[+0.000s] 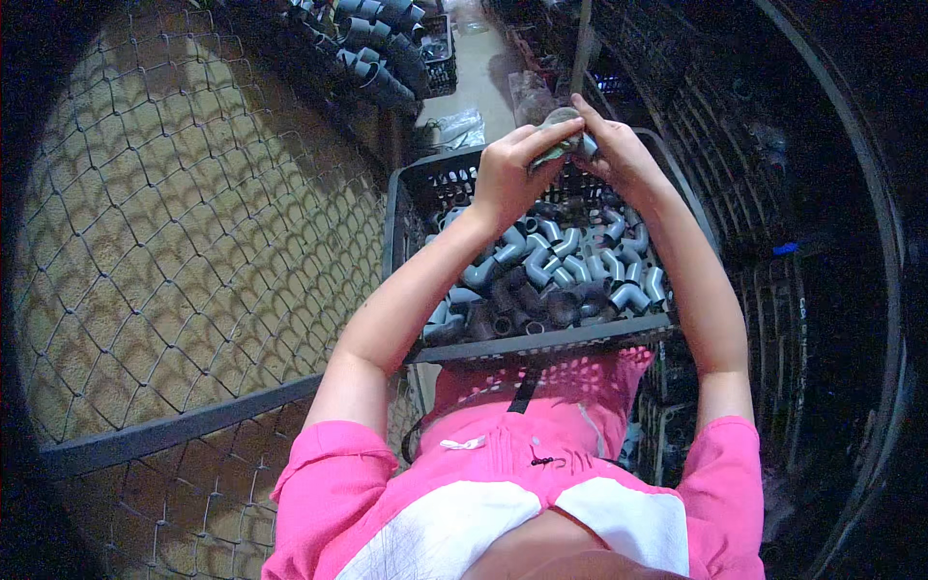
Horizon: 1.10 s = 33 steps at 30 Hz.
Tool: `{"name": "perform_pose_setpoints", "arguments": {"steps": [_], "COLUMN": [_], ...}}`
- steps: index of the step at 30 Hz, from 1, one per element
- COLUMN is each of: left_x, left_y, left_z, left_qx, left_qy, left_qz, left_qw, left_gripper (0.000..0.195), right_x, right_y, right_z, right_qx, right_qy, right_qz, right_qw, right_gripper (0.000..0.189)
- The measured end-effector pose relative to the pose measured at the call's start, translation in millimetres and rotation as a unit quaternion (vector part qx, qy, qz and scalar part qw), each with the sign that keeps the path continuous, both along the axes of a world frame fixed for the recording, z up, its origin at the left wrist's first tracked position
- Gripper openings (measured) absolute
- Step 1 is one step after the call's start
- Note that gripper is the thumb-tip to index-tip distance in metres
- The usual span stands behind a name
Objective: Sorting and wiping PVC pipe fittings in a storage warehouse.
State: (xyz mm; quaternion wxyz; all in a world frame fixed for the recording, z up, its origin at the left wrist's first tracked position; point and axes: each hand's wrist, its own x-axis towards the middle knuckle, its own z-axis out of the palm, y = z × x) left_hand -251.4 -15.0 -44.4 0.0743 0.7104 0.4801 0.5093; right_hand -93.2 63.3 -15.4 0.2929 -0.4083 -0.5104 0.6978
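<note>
Both hands are together over the far side of a black plastic crate (397, 217). My left hand (511, 167) grips a grey-green pad (560, 116), perhaps a folded cloth; the fingers cover much of it. My right hand (616, 156) holds a small grey pipe fitting (589, 147) against the pad, its thumb raised. Most of that fitting is hidden between the hands. Below them the crate holds many loose grey plastic pipe elbows (576, 268), heaped at all angles. Elbows near the crate's front wall lie in shadow and look darker.
A chain-link fence (196, 217) with a metal rail (181, 420) runs along the left. Stacked dark crates (768, 348) line the right side. Grey pipe fittings (370, 65) are piled at the far left, beside another black crate (441, 72). Clear plastic sheeting (462, 129) lies beyond the near crate.
</note>
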Motion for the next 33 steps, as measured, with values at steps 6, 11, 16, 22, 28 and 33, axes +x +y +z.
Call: {"name": "perform_pose_setpoints", "arguments": {"steps": [6, 11, 16, 22, 28, 33], "left_x": [-8, -1, 9, 2, 14, 3], "left_y": [8, 5, -8, 5, -2, 10], "left_z": [-4, -6, -4, -3, -4, 9], "left_qx": [0.006, 0.013, -0.052, 0.017, 0.003, 0.037], "left_qy": [0.024, -0.016, 0.02, -0.055, -0.006, -0.097], "left_qz": [0.013, 0.016, -0.044, -0.017, -0.086, -0.019], "left_qw": [1.0, 1.0, 0.997, 0.998, 0.996, 0.994], "left_gripper": [0.051, 0.051, 0.054, 0.049, 0.048, 0.042], "right_x": [-2, 2, 2, 0, 5, -1], "right_y": [1, 6, -3, -9, 16, 12], "right_z": [-7, -18, -15, -4, -16, -15], "right_qx": [-0.056, -0.034, -0.005, 0.023, 0.042, 0.029], "right_qy": [0.037, 0.009, 0.01, 0.03, 0.037, -0.018], "right_qz": [-0.042, 0.011, -0.006, 0.004, -0.073, -0.041], "right_qw": [0.997, 0.999, 1.0, 0.999, 0.996, 0.999], "right_gripper": [0.047, 0.04, 0.031, 0.04, 0.031, 0.034]}}
